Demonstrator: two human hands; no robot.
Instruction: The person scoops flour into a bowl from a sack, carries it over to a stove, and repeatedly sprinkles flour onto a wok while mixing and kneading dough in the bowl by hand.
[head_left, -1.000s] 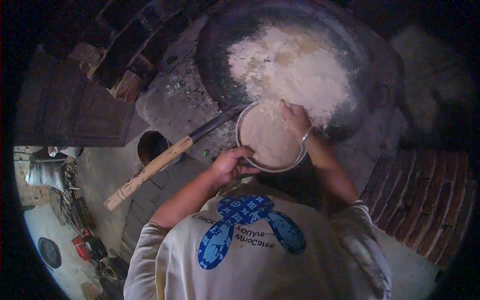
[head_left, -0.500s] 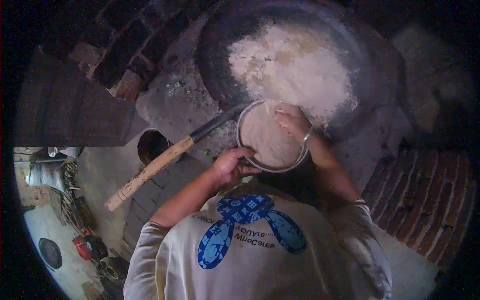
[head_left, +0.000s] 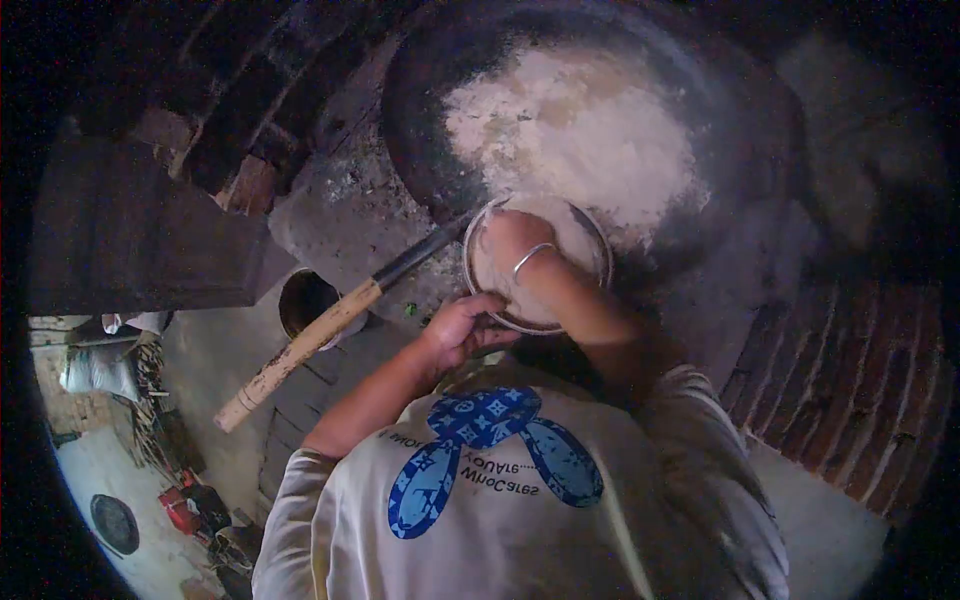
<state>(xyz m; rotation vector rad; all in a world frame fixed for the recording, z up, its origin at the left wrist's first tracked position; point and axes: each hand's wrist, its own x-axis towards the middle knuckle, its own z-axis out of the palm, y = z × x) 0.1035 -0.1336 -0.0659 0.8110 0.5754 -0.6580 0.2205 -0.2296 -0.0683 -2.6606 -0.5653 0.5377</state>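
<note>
A round metal bowl [head_left: 607, 262] holds pale, flour-like powder [head_left: 568, 212] over the near edge of a large dark wok [head_left: 410, 150]. My left hand [head_left: 465, 325] grips the bowl's near left rim, with the thumb over the edge and the fingers below. Wearing a silver bangle, my right hand [head_left: 517, 240] reaches down into the bowl; its fingers are hidden against the powder. More pale powder [head_left: 590, 140] lies heaped and spread inside the wok. Left of the bowl, a long tool with a wooden handle [head_left: 300, 352] and a dark shaft rests slanting, its far end hidden.
Brickwork [head_left: 250, 185] rises at the upper left, and more bricks [head_left: 840, 390] lie at the right. Below the wooden handle is a dark round opening or container [head_left: 305, 300]. Bags [head_left: 100, 372], sticks and a red object [head_left: 180, 508] are on the floor at the far left.
My right hand has moved left and deeper across the bowl, from its right side to its upper left part. My left hand stays on the rim. The view has shifted slightly.
</note>
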